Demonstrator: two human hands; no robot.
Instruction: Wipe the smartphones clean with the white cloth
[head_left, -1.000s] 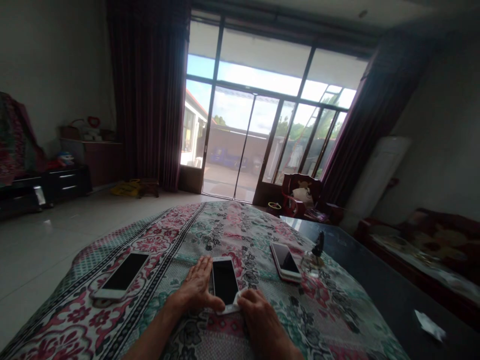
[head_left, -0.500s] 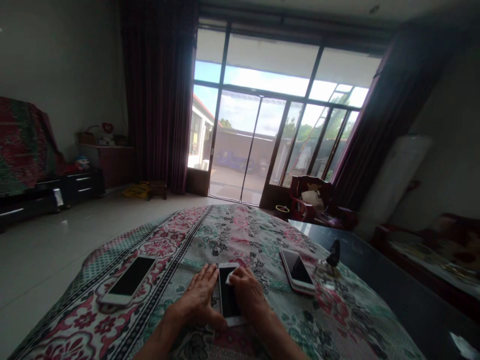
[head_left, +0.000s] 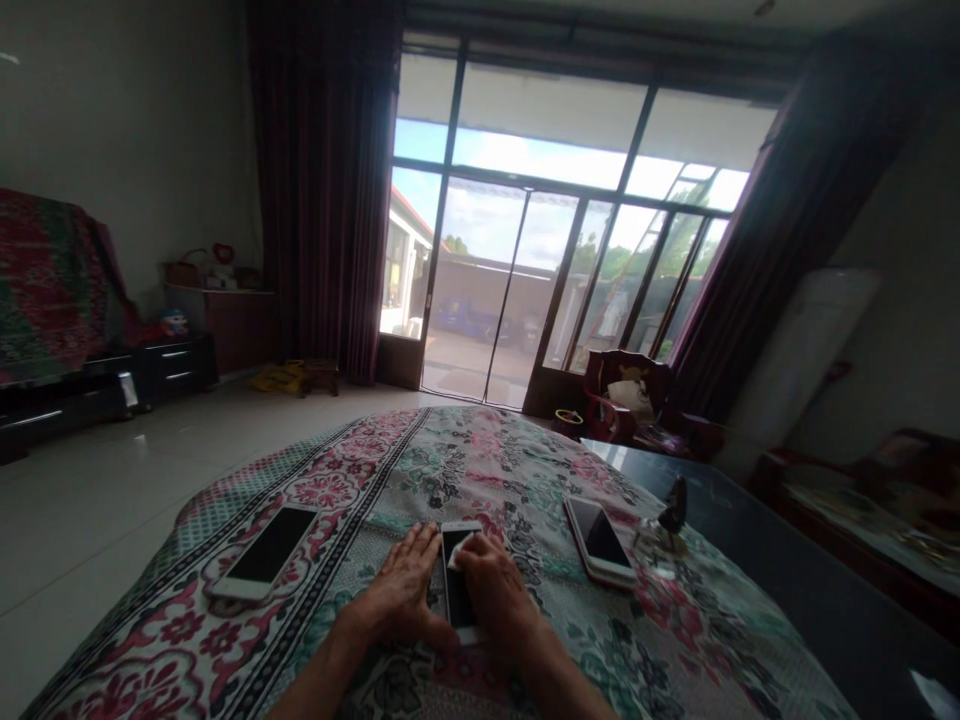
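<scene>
A white phone (head_left: 456,585) with a dark screen lies face up on the flowered cloth (head_left: 480,470), near me in the middle. My left hand (head_left: 401,592) rests flat along its left edge, fingers stretched out, thumb at the phone's near corner. My right hand (head_left: 491,585) lies over the phone's right side and presses a small white wipe (head_left: 459,551) onto the upper screen with closed fingers. Two more phones lie face up: one at the left (head_left: 266,550), a pinkish one at the right (head_left: 600,540).
A small dark figurine on a clear base (head_left: 671,520) stands just right of the pinkish phone, at the edge of a dark glossy table (head_left: 757,560). A white scrap (head_left: 934,692) lies at that table's near right. Beyond are tiled floor, a red chair (head_left: 626,395) and glass doors.
My right hand slid with the wipe from the phone's near right corner up to its upper screen. My left hand stayed beside the phone. The camera shifted slightly.
</scene>
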